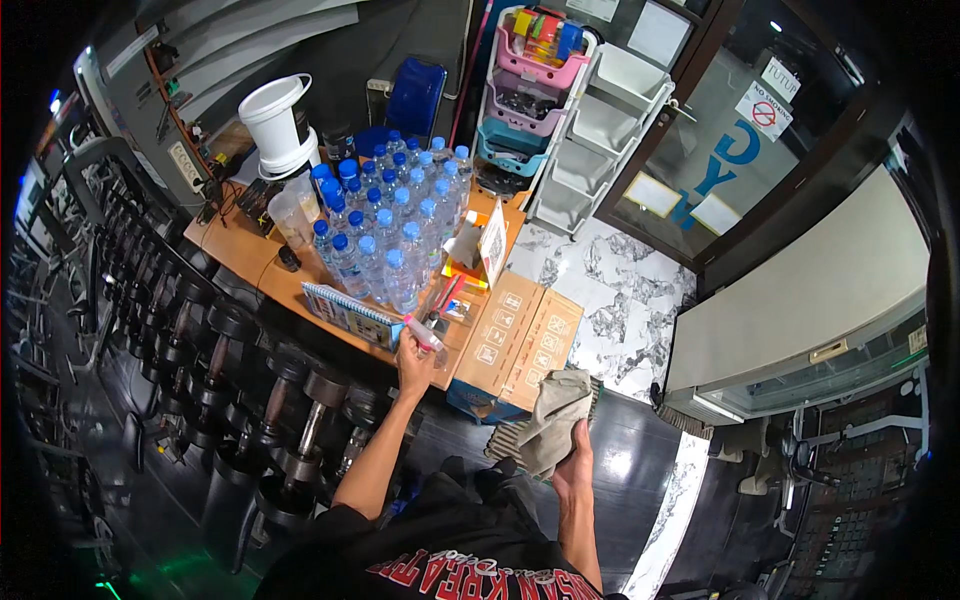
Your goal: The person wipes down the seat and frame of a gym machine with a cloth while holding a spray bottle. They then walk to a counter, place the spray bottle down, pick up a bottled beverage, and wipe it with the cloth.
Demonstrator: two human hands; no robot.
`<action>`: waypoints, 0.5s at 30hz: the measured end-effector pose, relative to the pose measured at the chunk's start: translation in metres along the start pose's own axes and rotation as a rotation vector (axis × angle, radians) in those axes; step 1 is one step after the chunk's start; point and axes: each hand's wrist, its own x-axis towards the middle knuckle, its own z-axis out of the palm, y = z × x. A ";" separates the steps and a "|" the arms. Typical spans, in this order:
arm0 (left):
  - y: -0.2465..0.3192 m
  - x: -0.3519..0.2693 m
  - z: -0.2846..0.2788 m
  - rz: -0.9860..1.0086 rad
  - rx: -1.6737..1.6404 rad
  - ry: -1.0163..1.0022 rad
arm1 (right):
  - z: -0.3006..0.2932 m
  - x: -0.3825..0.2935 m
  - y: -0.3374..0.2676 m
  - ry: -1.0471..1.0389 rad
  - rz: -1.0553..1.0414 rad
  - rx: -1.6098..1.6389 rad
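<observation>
My left hand (414, 370) is at the desk's near corner, its fingers closed around what looks like a spray bottle (426, 334) with a pink and white head. The fingers partly hide its body. A crumpled grey-beige cloth (555, 420) hangs from my right hand (576, 459), in front of the cardboard box. Just beyond the left hand, a spiral-bound desk calendar (351, 313) stands on the wooden desk (225, 238). Behind it, many clear water bottles (384, 238) with blue caps are grouped upright.
A cardboard box (517, 337) sits against the desk's right end. Dumbbells (311, 409) line the left side on a rack. A white bucket (276, 124) and plastic cups (289, 214) occupy the desk's far left. Tiered basket racks (536, 97) stand beyond, near a glass door (720, 150).
</observation>
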 end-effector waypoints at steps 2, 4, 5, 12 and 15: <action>-0.003 0.001 -0.004 -0.033 -0.018 0.005 | 0.008 0.001 -0.002 0.011 -0.003 -0.009; -0.003 -0.001 -0.006 -0.053 0.018 0.006 | 0.008 0.004 -0.001 0.030 -0.028 -0.021; -0.003 -0.003 -0.005 -0.054 0.021 0.002 | 0.006 0.006 -0.002 0.034 -0.028 -0.017; 0.031 -0.028 -0.004 -0.020 0.181 0.077 | -0.023 0.025 -0.007 0.030 0.025 0.085; 0.052 -0.050 0.003 0.054 0.328 0.258 | -0.022 0.034 -0.023 0.017 0.013 0.101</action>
